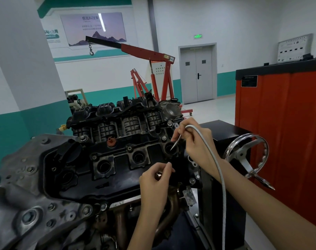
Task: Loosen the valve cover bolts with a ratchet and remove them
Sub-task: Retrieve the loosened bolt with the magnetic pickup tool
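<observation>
Off the left end of the valve cover (121,177), the engine's grey end plate (27,177) is being left untouched. Along the valve cover's far edge, one bolt head (94,157) and a second bolt head (129,148) are being shown seated, so removal is being judged only partly done. At the valve cover's near edge, a small shiny piece (159,175), probably a bolt already taken out, is being pinched by the left hand (154,184), with the fingers curled closely round it.

Over the rightmost well (169,149) of the valve cover, a flexible pick-up tool (219,170) is being held like a pen by the right hand (195,141). Thumb and fingertips are being kept narrow on its shaft, and its tip is being aimed into that well. No ratchet is being shown.

The step is being judged as fishing out a loosened bolt. The tip is best lowered straight, kept off the well's wall and raised slowly. The trailing shaft should be kept from catching on the handwheel (247,154), right of the valve cover.
</observation>
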`<state>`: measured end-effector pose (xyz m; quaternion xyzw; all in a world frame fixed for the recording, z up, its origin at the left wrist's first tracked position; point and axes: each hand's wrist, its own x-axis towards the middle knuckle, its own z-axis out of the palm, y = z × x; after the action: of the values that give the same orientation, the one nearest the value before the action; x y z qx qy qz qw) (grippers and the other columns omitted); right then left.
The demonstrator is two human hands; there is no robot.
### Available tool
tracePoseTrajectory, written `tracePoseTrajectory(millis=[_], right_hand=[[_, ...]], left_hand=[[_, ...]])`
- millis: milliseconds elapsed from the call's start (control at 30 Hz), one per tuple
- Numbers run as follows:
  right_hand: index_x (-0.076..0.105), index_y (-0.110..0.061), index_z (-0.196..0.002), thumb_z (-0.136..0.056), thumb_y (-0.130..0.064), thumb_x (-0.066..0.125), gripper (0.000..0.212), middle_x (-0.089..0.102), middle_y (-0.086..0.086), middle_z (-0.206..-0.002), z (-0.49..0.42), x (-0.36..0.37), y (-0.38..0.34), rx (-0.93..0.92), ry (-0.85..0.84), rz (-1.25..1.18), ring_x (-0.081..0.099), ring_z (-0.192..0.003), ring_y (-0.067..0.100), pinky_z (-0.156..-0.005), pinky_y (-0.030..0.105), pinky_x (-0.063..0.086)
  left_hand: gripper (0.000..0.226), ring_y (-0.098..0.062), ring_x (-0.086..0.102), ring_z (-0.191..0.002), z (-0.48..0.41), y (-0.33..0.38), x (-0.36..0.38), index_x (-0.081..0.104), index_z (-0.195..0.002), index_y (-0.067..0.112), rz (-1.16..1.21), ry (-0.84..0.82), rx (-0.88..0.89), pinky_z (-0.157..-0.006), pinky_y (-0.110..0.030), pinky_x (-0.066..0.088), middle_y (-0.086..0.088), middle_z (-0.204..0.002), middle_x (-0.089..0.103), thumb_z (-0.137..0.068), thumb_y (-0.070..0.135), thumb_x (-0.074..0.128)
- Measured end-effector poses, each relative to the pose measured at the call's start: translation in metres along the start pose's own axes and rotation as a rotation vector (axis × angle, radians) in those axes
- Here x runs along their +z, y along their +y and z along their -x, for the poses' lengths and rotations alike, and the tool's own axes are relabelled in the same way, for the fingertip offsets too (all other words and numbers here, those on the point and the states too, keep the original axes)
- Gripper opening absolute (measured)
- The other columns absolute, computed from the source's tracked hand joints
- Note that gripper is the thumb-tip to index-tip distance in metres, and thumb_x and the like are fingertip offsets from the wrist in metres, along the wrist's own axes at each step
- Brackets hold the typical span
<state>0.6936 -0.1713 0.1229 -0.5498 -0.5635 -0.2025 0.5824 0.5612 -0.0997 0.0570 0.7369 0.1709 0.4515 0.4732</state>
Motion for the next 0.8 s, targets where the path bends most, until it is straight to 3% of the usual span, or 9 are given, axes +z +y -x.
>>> tracePoseTrajectory(millis=[67, 167, 233, 367, 567, 800], right_hand=[[0.045, -0.012, -0.089, -0.094, 0.011, 0.041, 0.024, 0.066, 0.007, -0.073, -0.003, 0.008, 0.007, 0.025, -0.026, 0.028, 0.068, -0.070, 0.013, -0.071, 0.037, 0.058], [0.043, -0.016, -0.088, -0.093, 0.011, 0.041, 0.027, 0.067, 0.006, -0.073, -0.004, 0.017, 0.012, 0.040, -0.058, 0.045, 0.066, -0.071, 0.008, -0.073, 0.024, 0.055], [0.044, -0.015, -0.088, -0.092, 0.012, 0.041, 0.028, 0.068, 0.006, -0.073, -0.002, 0.019, 0.013, 0.030, -0.055, 0.036, 0.066, -0.072, 0.007, -0.075, 0.014, 0.051], [0.046, -0.009, -0.089, -0.093, 0.011, 0.043, 0.020, 0.069, 0.008, -0.076, 0.003, 0.014, 0.011, 0.044, -0.099, 0.034, 0.068, -0.077, 0.010, -0.080, 0.019, 0.053], [0.043, -0.011, -0.087, -0.093, 0.014, 0.039, 0.025, 0.067, 0.013, -0.074, 0.001, 0.005, -0.003, 0.043, -0.076, 0.019, 0.068, -0.074, 0.019, -0.077, 0.025, 0.054], [0.046, -0.006, -0.089, -0.095, 0.011, 0.042, 0.018, 0.068, 0.008, -0.074, -0.006, -0.006, -0.018, -0.015, -0.008, 0.015, 0.070, -0.070, 0.013, -0.069, 0.034, 0.058]], left_hand=[[0.021, 0.001, 0.051, -0.051, 0.010, 0.010, 0.007, 0.076, -0.079, 0.021, 0.070, -0.137, 0.051, -0.051, -0.014, 0.039, 0.012, -0.056, 0.062, -0.095, 0.026, 0.063], [0.033, 0.001, 0.034, -0.042, 0.027, 0.026, 0.024, 0.076, -0.093, 0.011, 0.326, -0.410, -0.038, -0.042, -0.011, 0.027, 0.014, -0.047, 0.042, -0.094, 0.039, 0.058], [0.037, 0.001, 0.032, -0.042, 0.032, 0.033, 0.031, 0.074, -0.088, 0.009, 0.347, -0.479, -0.021, -0.043, -0.012, 0.026, 0.015, -0.047, 0.038, -0.094, 0.041, 0.057], [0.040, 0.000, 0.035, -0.043, 0.037, 0.036, 0.037, 0.059, -0.060, 0.024, 0.259, -0.447, 0.067, -0.048, -0.013, 0.028, 0.016, -0.045, 0.040, -0.097, 0.040, 0.055], [0.042, 0.000, 0.037, -0.045, 0.044, 0.045, 0.041, 0.056, -0.058, 0.024, 0.244, -0.403, 0.123, -0.051, -0.013, 0.031, 0.017, -0.048, 0.043, -0.097, 0.039, 0.055], [0.042, -0.001, 0.037, -0.044, 0.048, 0.067, 0.039, 0.054, -0.058, 0.025, 0.211, -0.400, 0.194, -0.050, -0.014, 0.031, 0.015, -0.047, 0.043, -0.098, 0.038, 0.055]])
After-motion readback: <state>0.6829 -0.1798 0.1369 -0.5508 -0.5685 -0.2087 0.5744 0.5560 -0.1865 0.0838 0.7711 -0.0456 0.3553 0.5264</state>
